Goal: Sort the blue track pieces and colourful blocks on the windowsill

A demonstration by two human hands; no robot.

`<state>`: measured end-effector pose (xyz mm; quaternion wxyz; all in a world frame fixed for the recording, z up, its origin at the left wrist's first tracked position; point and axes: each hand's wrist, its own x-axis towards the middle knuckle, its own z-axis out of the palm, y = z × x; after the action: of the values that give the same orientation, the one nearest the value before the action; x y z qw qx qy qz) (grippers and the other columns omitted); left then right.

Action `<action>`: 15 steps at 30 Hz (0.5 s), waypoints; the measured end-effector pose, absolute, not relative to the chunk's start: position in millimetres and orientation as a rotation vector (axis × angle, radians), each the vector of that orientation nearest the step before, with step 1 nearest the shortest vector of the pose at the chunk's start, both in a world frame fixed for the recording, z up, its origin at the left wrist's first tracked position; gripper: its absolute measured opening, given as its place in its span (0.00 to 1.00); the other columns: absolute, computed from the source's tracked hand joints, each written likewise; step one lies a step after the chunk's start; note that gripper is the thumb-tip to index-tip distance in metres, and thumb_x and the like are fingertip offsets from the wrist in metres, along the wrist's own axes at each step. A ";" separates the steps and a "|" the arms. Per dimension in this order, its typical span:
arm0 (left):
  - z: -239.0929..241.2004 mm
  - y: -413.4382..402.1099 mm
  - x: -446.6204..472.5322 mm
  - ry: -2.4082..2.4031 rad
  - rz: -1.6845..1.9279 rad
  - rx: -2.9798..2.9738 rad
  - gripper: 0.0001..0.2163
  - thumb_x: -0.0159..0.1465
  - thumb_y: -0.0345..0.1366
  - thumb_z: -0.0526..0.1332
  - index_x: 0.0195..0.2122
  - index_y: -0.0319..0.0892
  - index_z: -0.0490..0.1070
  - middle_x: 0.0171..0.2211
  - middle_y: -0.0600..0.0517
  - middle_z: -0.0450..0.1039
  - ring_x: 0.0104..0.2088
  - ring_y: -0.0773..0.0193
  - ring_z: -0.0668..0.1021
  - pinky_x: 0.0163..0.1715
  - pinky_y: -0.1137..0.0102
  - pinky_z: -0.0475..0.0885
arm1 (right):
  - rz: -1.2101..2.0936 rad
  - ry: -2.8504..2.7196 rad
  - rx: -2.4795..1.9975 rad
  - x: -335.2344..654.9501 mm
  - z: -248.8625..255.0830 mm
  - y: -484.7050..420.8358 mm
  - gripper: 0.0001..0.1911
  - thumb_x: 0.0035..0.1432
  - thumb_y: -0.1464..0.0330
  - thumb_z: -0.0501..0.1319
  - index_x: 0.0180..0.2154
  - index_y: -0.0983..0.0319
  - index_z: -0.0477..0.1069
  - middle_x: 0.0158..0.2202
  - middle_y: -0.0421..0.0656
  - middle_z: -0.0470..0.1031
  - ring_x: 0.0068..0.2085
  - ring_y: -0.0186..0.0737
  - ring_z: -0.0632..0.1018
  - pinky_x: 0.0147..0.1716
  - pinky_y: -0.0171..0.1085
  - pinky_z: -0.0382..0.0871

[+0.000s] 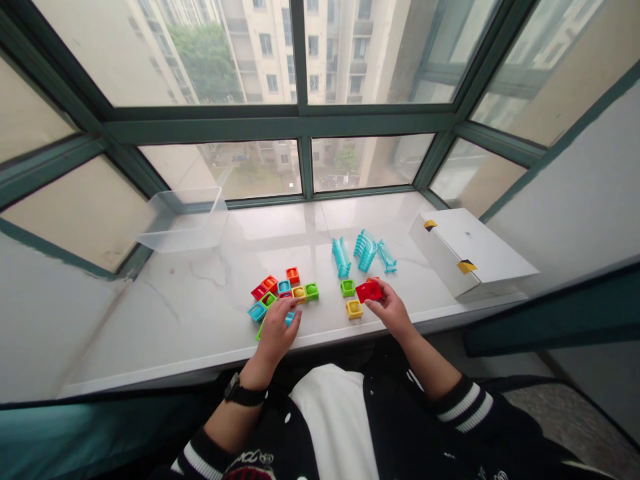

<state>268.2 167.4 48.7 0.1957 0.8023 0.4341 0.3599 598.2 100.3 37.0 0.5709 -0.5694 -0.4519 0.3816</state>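
On the sill (165, 320) we see a tub (195, 228) at the far left corner and a box (485, 250) near the right edge; a window (301, 127) lines the far edge, buildings (337, 40) and a tree (205, 63) beyond.

I've got a free lane on the marble-look sill (316, 230) between the coloured block cluster (284, 287) and turquoise track pieces (366, 251). Those pieces obstruct the right hand (393, 312) forward; white box (480, 247) off its right, clear bin (197, 227) far left.
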 end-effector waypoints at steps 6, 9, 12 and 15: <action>16.6 183.0 251.1 1.457 0.883 2.378 0.15 0.69 0.40 0.60 0.55 0.46 0.75 0.59 0.41 0.74 0.60 0.43 0.73 0.63 0.46 0.67 | 0.576 -1.109 -1.681 645.6 15.9 83.6 0.37 0.52 0.53 0.74 0.59 0.60 0.70 0.55 0.53 0.79 0.50 0.53 0.82 0.56 0.56 0.77; 5.1 183.4 249.8 1.514 0.866 2.386 0.15 0.69 0.41 0.60 0.55 0.46 0.75 0.59 0.40 0.73 0.61 0.41 0.72 0.64 0.44 0.66 | 0.536 -1.184 -1.785 654.1 2.7 81.5 0.34 0.51 0.53 0.73 0.57 0.59 0.72 0.54 0.51 0.80 0.51 0.54 0.82 0.53 0.55 0.78; 0.2 182.3 250.6 1.529 0.854 2.393 0.14 0.69 0.41 0.60 0.54 0.46 0.75 0.59 0.41 0.73 0.62 0.41 0.72 0.65 0.44 0.64 | 0.534 -1.269 -1.847 655.4 -11.1 82.8 0.32 0.52 0.54 0.72 0.56 0.58 0.72 0.52 0.50 0.81 0.52 0.54 0.81 0.52 0.54 0.77; -0.1 181.1 251.5 1.538 0.840 2.406 0.14 0.70 0.40 0.60 0.54 0.47 0.75 0.59 0.41 0.73 0.62 0.42 0.72 0.65 0.45 0.64 | 0.513 -1.313 -1.904 653.8 -22.2 84.2 0.31 0.52 0.55 0.72 0.56 0.59 0.73 0.51 0.51 0.81 0.51 0.55 0.81 0.54 0.55 0.75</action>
<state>251.5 181.1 -0.1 0.0821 0.8056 0.5150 0.2812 653.8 84.2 -22.2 0.3765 -0.7446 -0.5134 0.2006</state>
